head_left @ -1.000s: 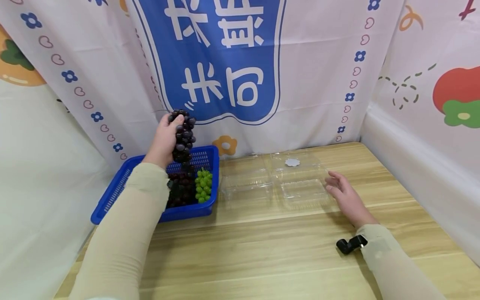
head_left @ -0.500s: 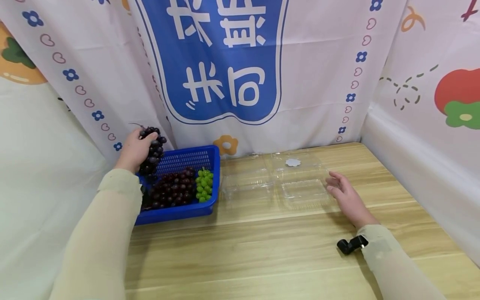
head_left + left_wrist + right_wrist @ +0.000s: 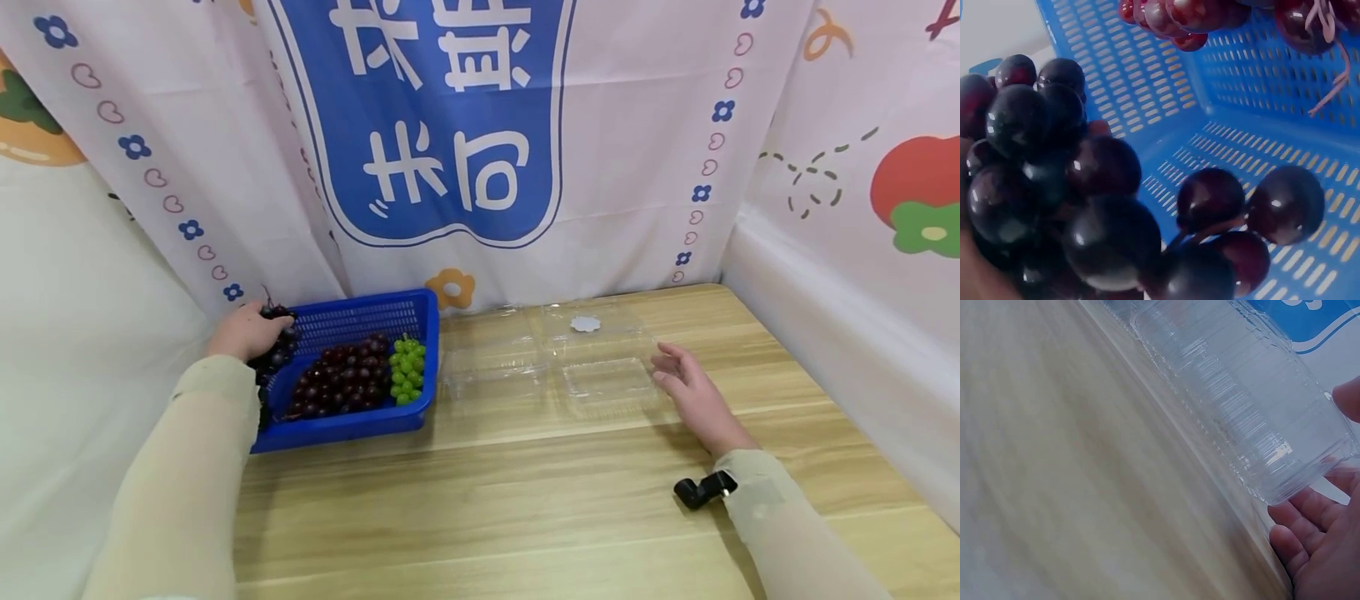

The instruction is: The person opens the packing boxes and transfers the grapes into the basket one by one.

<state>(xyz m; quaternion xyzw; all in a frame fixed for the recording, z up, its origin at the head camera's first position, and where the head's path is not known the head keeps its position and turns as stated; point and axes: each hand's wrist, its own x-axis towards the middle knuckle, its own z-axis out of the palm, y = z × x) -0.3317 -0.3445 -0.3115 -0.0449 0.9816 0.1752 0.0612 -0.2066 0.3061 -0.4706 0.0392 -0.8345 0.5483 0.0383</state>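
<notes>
My left hand (image 3: 243, 332) grips a bunch of dark grapes (image 3: 1054, 156) over the left end of the blue basket (image 3: 337, 427). Lower grapes of that bunch hang down inside the basket, close over its slotted floor in the left wrist view. A reddish-purple bunch of grapes (image 3: 341, 379) lies in the middle of the basket, with a small green bunch of grapes (image 3: 407, 371) at its right end. My right hand (image 3: 697, 396) rests beside the clear plastic box (image 3: 1229, 394), fingers relaxed and right at its side wall.
A second clear plastic box (image 3: 491, 358) stands between the basket and the right-hand box. A white scalloped label (image 3: 585, 323) is on the right box's raised lid. Printed cloth (image 3: 630, 167) hangs behind the wooden table (image 3: 487, 508).
My left hand has carried the dark grapes left and down, from above the basket's middle to its left end. The right hand has stayed beside the box.
</notes>
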